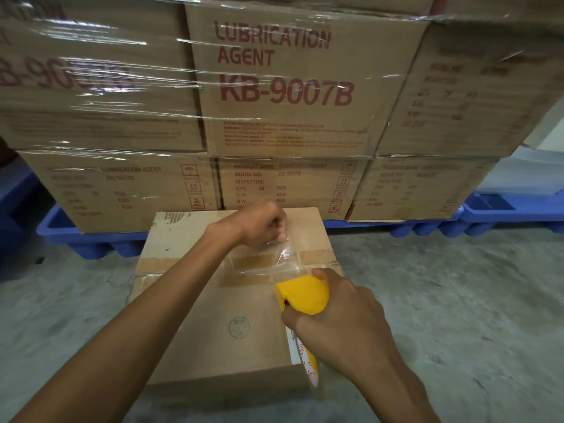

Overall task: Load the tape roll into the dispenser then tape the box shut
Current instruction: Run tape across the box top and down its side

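A brown cardboard box [198, 300] sits on the concrete floor in front of me, its flaps down. My right hand [338, 319] grips a yellow tape dispenser [305, 294] over the right part of the box top; the tape roll [308, 358] shows under my palm, with a white core and red print. A strip of clear tape [280, 261] runs from the dispenser up to my left hand [262, 224], which pinches its free end above the far part of the box. The strip hangs wrinkled above the box's seam.
Close behind the box stands a shrink-wrapped stack of cartons [283, 96] printed "LUBRICATION AGENT KB-9007B". The stack rests on blue plastic pallets [503, 215]. Grey concrete floor [457, 300] lies to the left and right of the box.
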Available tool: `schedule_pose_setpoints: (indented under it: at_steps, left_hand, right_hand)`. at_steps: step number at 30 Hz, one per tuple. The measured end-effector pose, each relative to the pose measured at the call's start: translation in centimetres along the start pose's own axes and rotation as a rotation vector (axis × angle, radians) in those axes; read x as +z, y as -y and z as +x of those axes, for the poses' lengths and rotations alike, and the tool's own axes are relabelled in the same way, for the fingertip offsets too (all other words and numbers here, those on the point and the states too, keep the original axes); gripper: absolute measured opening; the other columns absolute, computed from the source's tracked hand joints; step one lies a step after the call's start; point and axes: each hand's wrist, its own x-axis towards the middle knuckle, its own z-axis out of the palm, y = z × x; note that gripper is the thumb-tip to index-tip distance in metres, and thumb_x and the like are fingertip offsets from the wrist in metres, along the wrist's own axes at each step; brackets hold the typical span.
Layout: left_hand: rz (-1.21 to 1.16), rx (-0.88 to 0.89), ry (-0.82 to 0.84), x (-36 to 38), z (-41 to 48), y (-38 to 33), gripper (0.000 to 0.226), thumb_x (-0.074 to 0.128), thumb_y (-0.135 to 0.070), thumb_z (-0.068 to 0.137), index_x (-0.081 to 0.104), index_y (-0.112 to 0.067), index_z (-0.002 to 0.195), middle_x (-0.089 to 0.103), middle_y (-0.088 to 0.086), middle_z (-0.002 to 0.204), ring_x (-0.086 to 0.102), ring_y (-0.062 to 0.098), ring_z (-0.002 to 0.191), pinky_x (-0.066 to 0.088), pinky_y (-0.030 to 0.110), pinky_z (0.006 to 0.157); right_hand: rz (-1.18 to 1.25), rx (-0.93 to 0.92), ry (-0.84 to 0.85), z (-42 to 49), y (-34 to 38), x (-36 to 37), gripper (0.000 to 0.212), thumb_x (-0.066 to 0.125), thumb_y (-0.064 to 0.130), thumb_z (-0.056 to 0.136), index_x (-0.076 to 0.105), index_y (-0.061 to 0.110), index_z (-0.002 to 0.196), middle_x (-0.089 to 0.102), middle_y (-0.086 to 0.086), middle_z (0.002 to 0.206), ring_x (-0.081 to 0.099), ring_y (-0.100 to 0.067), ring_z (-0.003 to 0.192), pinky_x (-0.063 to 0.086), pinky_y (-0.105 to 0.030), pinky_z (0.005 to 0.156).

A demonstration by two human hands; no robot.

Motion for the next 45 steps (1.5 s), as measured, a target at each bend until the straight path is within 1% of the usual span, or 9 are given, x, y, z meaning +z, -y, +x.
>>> schedule_pose_setpoints:
  at_steps: [7, 11, 15, 26, 29, 32, 35, 40, 45]
  left_hand:
    - [0.052, 0.142, -0.087, -3.0, 1.3, -0.6, 0.008, 0.071, -0.002, 0.088, 0.072, -0.01, 0.085, 0.064, -0.006, 0.073, 0.058, 0.01, 0.067, 0.044, 0.023, 0.06]
    - [0.123, 0.132, -0.067, -1.2, 2.8, 0.5, 0.007, 0.076, -0.007, 0.084, 0.071, -0.01, 0.08, 0.059, -0.007, 0.07, 0.054, 0.013, 0.069, 0.037, 0.027, 0.064]
    - [0.095, 0.135, -0.082, 0.3, 3.4, 1.7, 0.007, 0.077, -0.012, 0.082, 0.071, -0.009, 0.082, 0.065, -0.001, 0.069, 0.055, 0.014, 0.065, 0.042, 0.03, 0.063]
    - [0.182, 0.3, -0.534, 1.0, 0.2, 0.1, 0.016, 0.076, -0.006, 0.078, 0.067, -0.019, 0.081, 0.072, -0.003, 0.078, 0.067, 0.022, 0.075, 0.057, 0.043, 0.066]
    - [0.065, 0.233, -0.389, 2.3, -1.8, 0.4, 0.024, 0.058, -0.014, 0.095, 0.065, -0.021, 0.117, 0.074, 0.003, 0.116, 0.069, 0.023, 0.106, 0.056, 0.041, 0.089]
    - [0.029, 0.111, -0.032, 4.7, -3.3, 1.5, 0.052, 0.033, -0.028, 0.109, 0.026, -0.02, 0.16, 0.029, 0.003, 0.167, 0.026, 0.018, 0.154, 0.02, 0.039, 0.126]
    - [0.112, 0.081, 0.054, 5.5, -3.3, 1.5, 0.055, 0.02, -0.034, 0.111, 0.005, -0.022, 0.163, 0.0, -0.001, 0.172, -0.003, 0.012, 0.158, -0.001, 0.038, 0.129]
    - [0.206, -0.032, 0.102, 4.7, -2.3, -0.3, 0.06, 0.016, -0.045, 0.109, 0.009, -0.021, 0.163, 0.0, -0.002, 0.173, 0.0, 0.013, 0.159, 0.001, 0.039, 0.127]
    - [0.211, -0.042, 0.112, 5.1, -2.6, -0.3, 0.073, 0.028, -0.057, 0.104, 0.006, -0.02, 0.163, -0.002, -0.002, 0.173, -0.001, 0.015, 0.159, 0.003, 0.043, 0.127]
  right_hand:
    - [0.042, -0.034, -0.071, 1.0, 0.8, -0.9, 0.063, 0.068, 0.052, 0.073, 0.051, 0.035, 0.131, 0.064, 0.006, 0.103, 0.057, -0.021, 0.096, 0.041, -0.03, 0.068]
    - [0.0, 0.011, -0.039, 2.9, 1.7, 0.0, 0.042, 0.065, 0.055, 0.069, 0.055, 0.023, 0.095, 0.062, 0.004, 0.088, 0.058, -0.024, 0.087, 0.048, -0.033, 0.068]
    - [-0.032, 0.071, 0.01, 4.0, 1.5, 0.5, 0.046, 0.066, 0.055, 0.072, 0.058, 0.022, 0.103, 0.061, 0.0, 0.102, 0.057, -0.027, 0.096, 0.043, -0.032, 0.071]
    - [-0.141, 0.148, 0.115, 6.1, 2.8, 0.5, 0.036, 0.066, 0.041, 0.074, 0.054, 0.016, 0.097, 0.063, -0.005, 0.102, 0.055, -0.027, 0.09, 0.04, -0.029, 0.065]
    - [-0.142, 0.14, 0.09, 6.1, 2.7, 0.5, 0.042, 0.066, 0.041, 0.075, 0.057, 0.014, 0.106, 0.065, -0.008, 0.115, 0.06, -0.029, 0.105, 0.039, -0.029, 0.069]
    - [-0.158, 0.144, 0.096, 6.2, 2.8, 0.5, 0.055, 0.064, 0.042, 0.08, 0.057, 0.008, 0.123, 0.063, -0.012, 0.125, 0.059, -0.03, 0.115, 0.04, -0.028, 0.074]
    - [-0.192, 0.132, 0.091, 5.9, 2.9, 0.6, 0.061, 0.062, 0.046, 0.079, 0.057, 0.007, 0.125, 0.063, -0.014, 0.126, 0.058, -0.031, 0.115, 0.04, -0.029, 0.075]
    - [-0.193, 0.084, 0.067, 1.0, 1.9, -0.5, 0.056, 0.063, 0.054, 0.067, 0.065, 0.014, 0.107, 0.067, -0.008, 0.107, 0.063, -0.031, 0.103, 0.047, -0.033, 0.069]
    - [-0.18, 0.1, 0.109, -8.6, 0.1, -1.8, 0.073, 0.063, 0.059, 0.075, 0.047, 0.031, 0.141, 0.062, -0.002, 0.126, 0.057, -0.026, 0.117, 0.047, -0.033, 0.087]
